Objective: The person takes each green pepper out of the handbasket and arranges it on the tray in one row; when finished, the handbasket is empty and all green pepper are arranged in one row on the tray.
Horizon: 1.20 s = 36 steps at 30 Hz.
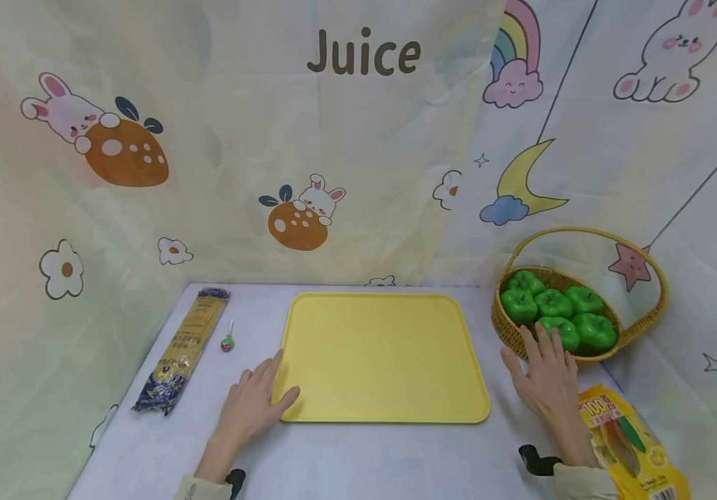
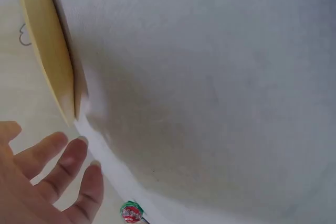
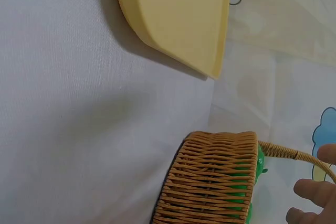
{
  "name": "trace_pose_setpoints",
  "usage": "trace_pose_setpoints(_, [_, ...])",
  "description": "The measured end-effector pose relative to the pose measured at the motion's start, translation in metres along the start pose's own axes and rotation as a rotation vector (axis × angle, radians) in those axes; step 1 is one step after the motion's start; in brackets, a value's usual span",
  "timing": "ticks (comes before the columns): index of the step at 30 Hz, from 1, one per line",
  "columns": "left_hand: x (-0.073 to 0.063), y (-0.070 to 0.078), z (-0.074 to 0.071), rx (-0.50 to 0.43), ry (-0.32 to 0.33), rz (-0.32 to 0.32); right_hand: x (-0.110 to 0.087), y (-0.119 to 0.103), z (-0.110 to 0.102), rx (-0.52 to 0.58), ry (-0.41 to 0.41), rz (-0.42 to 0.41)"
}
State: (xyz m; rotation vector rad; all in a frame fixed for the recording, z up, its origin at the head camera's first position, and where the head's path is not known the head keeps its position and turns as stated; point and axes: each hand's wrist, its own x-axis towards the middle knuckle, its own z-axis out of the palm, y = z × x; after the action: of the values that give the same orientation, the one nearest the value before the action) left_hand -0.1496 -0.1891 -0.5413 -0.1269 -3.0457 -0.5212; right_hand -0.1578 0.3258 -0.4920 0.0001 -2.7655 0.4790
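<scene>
Pressing on the near rim of the oval brown wicker basket (image 1: 506,333) just ahead of the right grip (image 1: 548,378) could tip it; the glossy green lobed peppers (image 1: 554,304) heaped inside, by those fingertips, might then roll out. Both hands hold nothing, fingers loosely spread, backs up. The left grip (image 1: 252,399) hangs at the yellow rectangular tray (image 1: 383,354) to its right; contact is unclear.
</scene>
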Motion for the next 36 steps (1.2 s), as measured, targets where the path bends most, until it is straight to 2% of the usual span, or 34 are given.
trace_pose_setpoints(5, [-0.004,-0.001,0.005,-0.087,-0.069,-0.021,-0.001,-0.001,-0.001,0.0,-0.01,0.003])
trace_pose_setpoints(17, [-0.009,-0.002,0.009,-0.139,-0.157,-0.056,-0.003,-0.001,0.0,-0.01,-0.014,-0.004])
trace_pose_setpoints(28, [-0.011,-0.001,0.014,-0.169,-0.189,-0.082,-0.003,0.004,0.002,-0.013,-0.019,0.001])
trace_pose_setpoints(36, [-0.012,-0.003,0.013,-0.177,-0.197,-0.099,0.01,0.012,-0.006,-0.022,-0.042,0.002])
